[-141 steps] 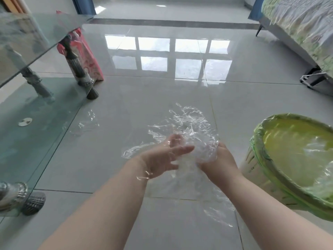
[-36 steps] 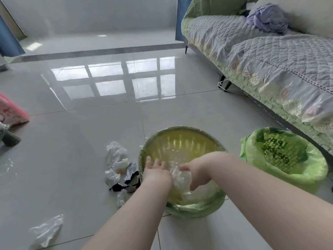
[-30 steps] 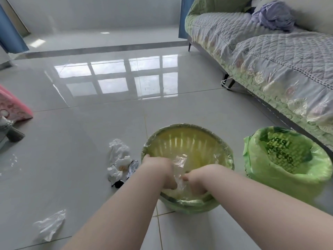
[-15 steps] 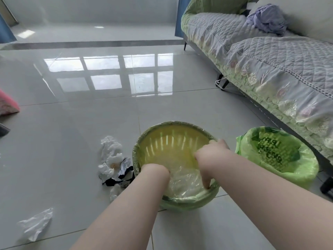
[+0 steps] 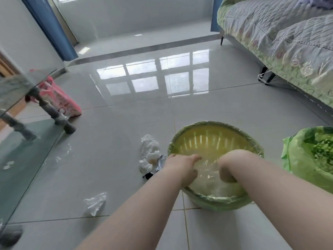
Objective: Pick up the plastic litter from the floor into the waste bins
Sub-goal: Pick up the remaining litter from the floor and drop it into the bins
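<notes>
Both my hands are inside the nearer waste bin (image 5: 216, 124), a round basket lined with a green bag. Crumpled clear plastic film (image 5: 209, 177) lies in it between my hands. My left hand (image 5: 182, 168) rests on the film at the bin's left rim, fingers apart. My right hand (image 5: 228, 166) is curled downward into the film, its fingertips hidden. On the floor left of the bin lies a white crumpled litter pile (image 5: 149, 156). A clear plastic scrap (image 5: 95, 202) lies nearer me, and thin film (image 5: 68, 148) lies by the glass table.
A second green-lined bin (image 5: 310, 159) stands at the right. A glass table (image 5: 21, 138) with metal legs fills the left side, with a pink bag (image 5: 61, 100) behind one leg. A quilted sofa (image 5: 288, 51) runs along the right.
I carried the clear film from the floor by the table into the bin. In the last second both hands stay pushed into it, and my head has turned left, bringing the table into view.
</notes>
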